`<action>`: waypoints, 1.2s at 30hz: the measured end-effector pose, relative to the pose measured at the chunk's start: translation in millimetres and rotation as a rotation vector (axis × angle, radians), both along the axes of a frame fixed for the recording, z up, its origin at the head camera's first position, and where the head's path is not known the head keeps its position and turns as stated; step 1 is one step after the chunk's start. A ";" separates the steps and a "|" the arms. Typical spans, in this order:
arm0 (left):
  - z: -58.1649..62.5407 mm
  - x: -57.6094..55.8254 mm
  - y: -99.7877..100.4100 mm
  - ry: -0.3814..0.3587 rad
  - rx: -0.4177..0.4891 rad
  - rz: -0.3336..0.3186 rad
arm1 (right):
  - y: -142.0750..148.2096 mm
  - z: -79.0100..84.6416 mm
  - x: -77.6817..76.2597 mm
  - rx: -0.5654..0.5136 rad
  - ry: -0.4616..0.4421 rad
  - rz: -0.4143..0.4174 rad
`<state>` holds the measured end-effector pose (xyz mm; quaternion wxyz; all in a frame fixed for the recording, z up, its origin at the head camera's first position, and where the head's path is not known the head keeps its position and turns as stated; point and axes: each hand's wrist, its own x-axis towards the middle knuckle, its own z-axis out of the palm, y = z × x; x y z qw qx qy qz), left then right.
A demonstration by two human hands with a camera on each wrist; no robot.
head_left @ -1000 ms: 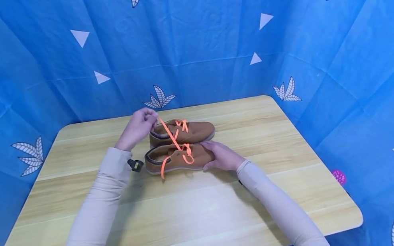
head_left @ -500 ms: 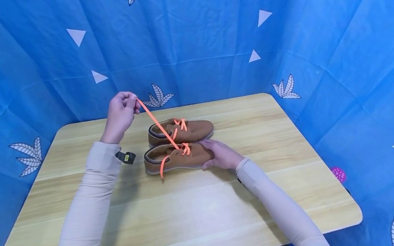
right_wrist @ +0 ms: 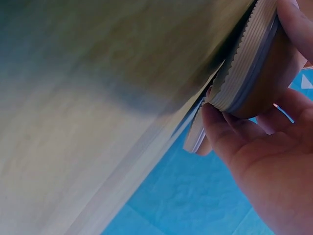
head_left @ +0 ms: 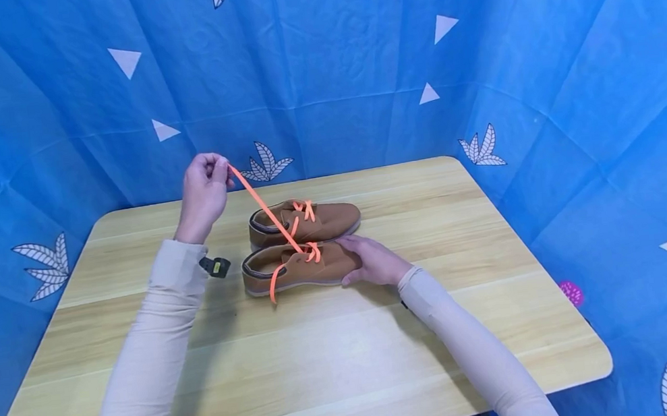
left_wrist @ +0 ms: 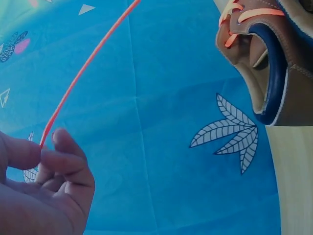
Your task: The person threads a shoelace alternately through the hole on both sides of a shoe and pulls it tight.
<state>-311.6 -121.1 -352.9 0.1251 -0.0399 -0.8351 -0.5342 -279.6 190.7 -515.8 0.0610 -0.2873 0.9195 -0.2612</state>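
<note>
Between thumb and fingertips my left hand (head_left: 202,193) pinches one end of an orange shoelace (head_left: 262,203), raised up and to the left of the shoes. The lace runs taut and slanting down to the eyelets of the nearer brown shoe (head_left: 292,275). In the left wrist view the lace (left_wrist: 89,60) rises from the pinch and leaves at the top edge. Around that shoe's toe curls my right hand (head_left: 377,262); its fingers bear on the toe and sole (right_wrist: 244,63) in the right wrist view. The lace's other end (head_left: 274,285) hangs over the shoe's near side.
A second brown shoe (head_left: 337,218) with tied-looking orange laces stands just behind the first, toes both to the right. The wooden table (head_left: 326,371) has rounded far corners. Blue patterned cloth (head_left: 341,44) hangs behind it and on both sides.
My left hand has drawn the lace end up and left, mostly in the first half second. A loop by the knot has shrunk away. My right hand keeps its grip on the toe.
</note>
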 end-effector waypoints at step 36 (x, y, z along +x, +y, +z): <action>-66.6 34.7 -14.5 0.025 -0.879 -0.221 | -47.6 75.3 -4.9 -0.219 0.189 0.120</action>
